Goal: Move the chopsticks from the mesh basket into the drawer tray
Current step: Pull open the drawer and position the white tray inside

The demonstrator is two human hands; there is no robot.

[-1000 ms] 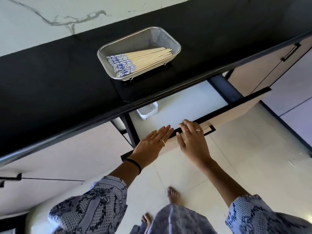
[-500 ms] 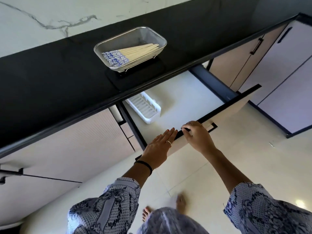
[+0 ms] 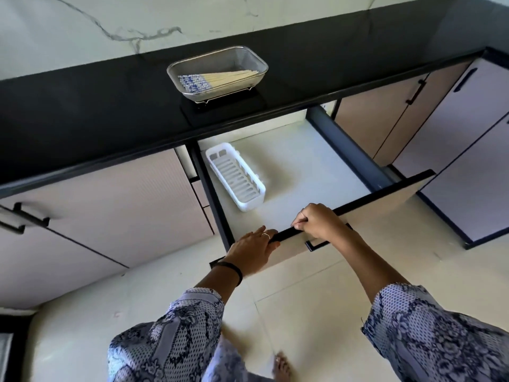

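With your right hand (image 3: 316, 221) gripping the drawer front (image 3: 355, 213) and left hand (image 3: 252, 250) resting flat on it, drawer-opening was the step; next, reach up past both hands for the chopsticks (image 3: 217, 78) in the mesh basket (image 3: 256, 60), then lower them to the tray (image 3: 237, 176) just beyond your left hand.

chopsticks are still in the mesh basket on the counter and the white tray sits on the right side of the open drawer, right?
Not quite. The head view shows the white tray on the left side of the open drawer, not the right. The chopsticks do lie in the mesh basket on the counter.

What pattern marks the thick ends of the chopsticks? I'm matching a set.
Blue and white print on the pale wooden chopsticks, seen in the head view.
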